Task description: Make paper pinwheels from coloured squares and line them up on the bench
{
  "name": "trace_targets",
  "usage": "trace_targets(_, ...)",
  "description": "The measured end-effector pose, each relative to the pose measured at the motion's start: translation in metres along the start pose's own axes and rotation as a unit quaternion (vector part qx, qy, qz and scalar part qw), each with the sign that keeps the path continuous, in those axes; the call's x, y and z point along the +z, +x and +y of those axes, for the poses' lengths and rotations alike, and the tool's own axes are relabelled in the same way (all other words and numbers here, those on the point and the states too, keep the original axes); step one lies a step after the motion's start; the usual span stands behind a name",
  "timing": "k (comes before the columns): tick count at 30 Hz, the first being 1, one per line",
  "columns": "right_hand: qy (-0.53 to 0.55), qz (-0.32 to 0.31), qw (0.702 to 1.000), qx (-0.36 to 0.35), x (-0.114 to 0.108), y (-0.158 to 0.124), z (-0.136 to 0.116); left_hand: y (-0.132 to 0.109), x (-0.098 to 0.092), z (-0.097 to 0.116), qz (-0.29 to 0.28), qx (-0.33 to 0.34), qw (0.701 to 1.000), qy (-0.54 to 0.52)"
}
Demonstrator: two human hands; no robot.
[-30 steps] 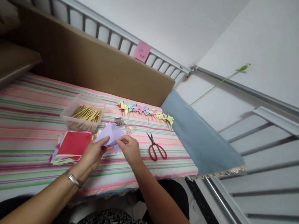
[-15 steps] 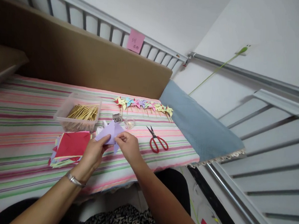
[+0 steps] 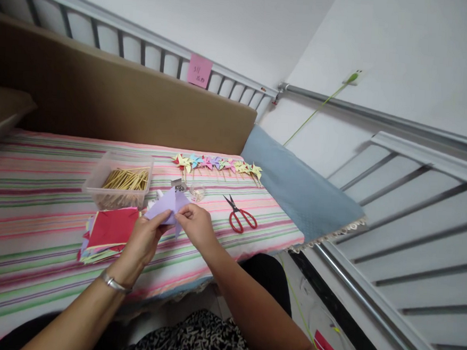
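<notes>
A purple paper sheet [image 3: 161,207] with a cut, folded corner is held up between my two hands above the striped cloth. My left hand [image 3: 149,233] pinches its lower left part, thumb on top. With thumb and fingertips, my right hand [image 3: 194,221] grips a flap on the sheet's right side. Close by on the left lies a stack of coloured paper squares [image 3: 113,226], red on top. Just beyond the sheet stand a small open box of metal bits [image 3: 179,185] and a small clear round container [image 3: 197,193]. Red-handled scissors [image 3: 239,216] lie open to the right.
A clear plastic box [image 3: 97,181] holds many thin wooden sticks [image 3: 126,178]. Several finished paper pinwheels [image 3: 216,164] lie in a row at the back. A cardboard panel [image 3: 142,107] runs behind. Red paper [image 3: 325,348] lies on the floor at right.
The whole view has shifted slightly, so things appear further left. Both hands still hold the purple paper, with only a slight change in their grip.
</notes>
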State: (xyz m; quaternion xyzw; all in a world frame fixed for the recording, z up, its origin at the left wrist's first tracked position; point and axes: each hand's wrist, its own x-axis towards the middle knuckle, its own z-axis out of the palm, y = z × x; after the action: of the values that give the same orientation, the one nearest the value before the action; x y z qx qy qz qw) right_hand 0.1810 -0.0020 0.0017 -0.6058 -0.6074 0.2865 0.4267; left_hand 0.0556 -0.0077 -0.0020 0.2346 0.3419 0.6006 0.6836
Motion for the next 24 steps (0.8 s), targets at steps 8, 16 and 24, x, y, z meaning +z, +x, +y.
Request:
trace_targets(8, -0.043, 0.003, 0.999, 0.032, 0.008, 0.0, 0.0, 0.004, -0.002, -0.008, 0.034, 0.022, 0.997, 0.061)
trace_targets(16, 0.016, 0.082, 0.996, 0.007, -0.028, 0.001, -0.01, 0.007, -0.009, -0.008, 0.047, -0.001, 0.993, 0.108)
trace_targets(24, 0.187, -0.098, 0.971, 0.11, -0.018, 0.003, -0.008, 0.004, -0.01, -0.007, 0.017, -0.024, 0.989, 0.146)
